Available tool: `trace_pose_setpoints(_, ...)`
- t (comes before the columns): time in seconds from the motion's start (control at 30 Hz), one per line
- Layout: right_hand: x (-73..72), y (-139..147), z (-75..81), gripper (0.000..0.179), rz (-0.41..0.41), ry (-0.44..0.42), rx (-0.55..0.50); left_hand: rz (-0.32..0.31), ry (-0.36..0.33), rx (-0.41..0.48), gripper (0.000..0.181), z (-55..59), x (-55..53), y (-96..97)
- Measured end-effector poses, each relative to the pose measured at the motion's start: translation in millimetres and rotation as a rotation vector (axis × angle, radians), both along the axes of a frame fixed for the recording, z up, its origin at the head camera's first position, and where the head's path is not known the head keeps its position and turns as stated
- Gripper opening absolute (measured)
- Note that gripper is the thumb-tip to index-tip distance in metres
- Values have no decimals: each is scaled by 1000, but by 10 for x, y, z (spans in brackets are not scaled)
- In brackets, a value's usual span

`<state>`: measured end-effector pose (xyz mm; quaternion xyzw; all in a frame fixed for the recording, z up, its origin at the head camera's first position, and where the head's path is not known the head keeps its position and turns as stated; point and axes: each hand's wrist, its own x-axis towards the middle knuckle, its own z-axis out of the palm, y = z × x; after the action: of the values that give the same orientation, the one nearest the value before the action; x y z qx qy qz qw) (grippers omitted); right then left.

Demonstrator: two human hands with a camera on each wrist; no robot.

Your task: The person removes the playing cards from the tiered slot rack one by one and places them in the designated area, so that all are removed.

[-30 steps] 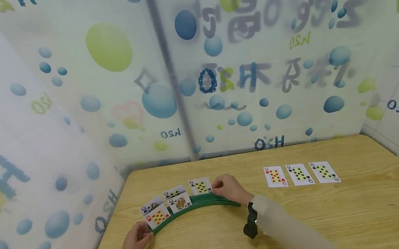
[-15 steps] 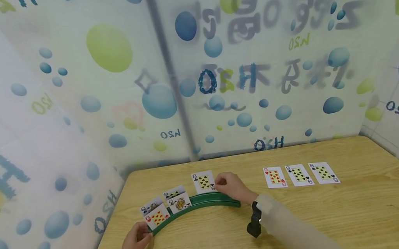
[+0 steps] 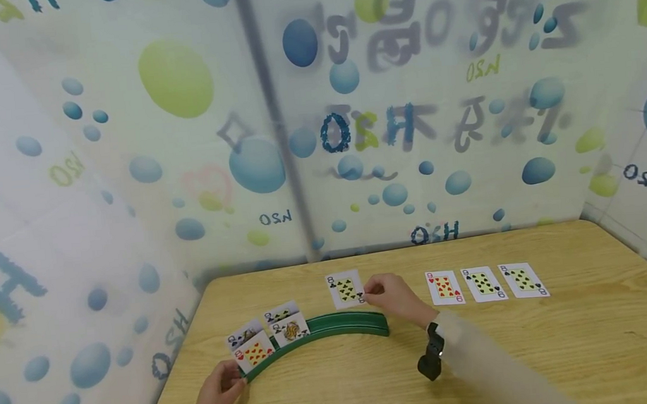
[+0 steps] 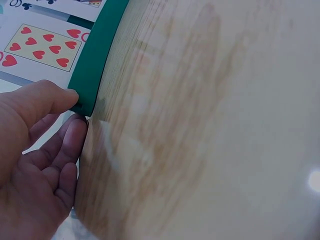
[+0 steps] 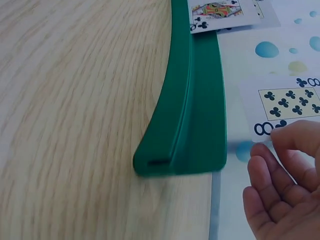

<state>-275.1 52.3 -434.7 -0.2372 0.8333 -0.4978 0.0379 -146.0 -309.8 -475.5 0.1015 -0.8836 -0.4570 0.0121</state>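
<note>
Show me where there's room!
The tan wooden table is bare in front of the curved green plastic card holder, left of the beige cloth sleeve; also nearer than three rectangular white paper cards, right of the sleeve. Four cards crowd the holder's left half.

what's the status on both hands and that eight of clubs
Left hand holding green card holder by its left end. Right hand pinching eight of clubs, apart from holder. No obstruction seen between.

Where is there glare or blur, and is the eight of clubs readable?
Left wrist view: a glare spot at the right edge, the tabletop hazy; right wrist view: the green card holder slightly soft at its near end, the eight of clubs readable; head view: soft light, readable there too.
</note>
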Motion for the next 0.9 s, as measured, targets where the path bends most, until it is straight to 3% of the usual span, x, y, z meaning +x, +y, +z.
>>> trace_pose_setpoints(0.6, -114, 804, -38, 11, -149, 50, 73, 5, -5, 4, 29, 4, -6, -16)
trace_pose_setpoints(0.9, -141, 1182, -2, 17, -219, 9, 86, 0, 7, -4, 27, -1, -2, 0)
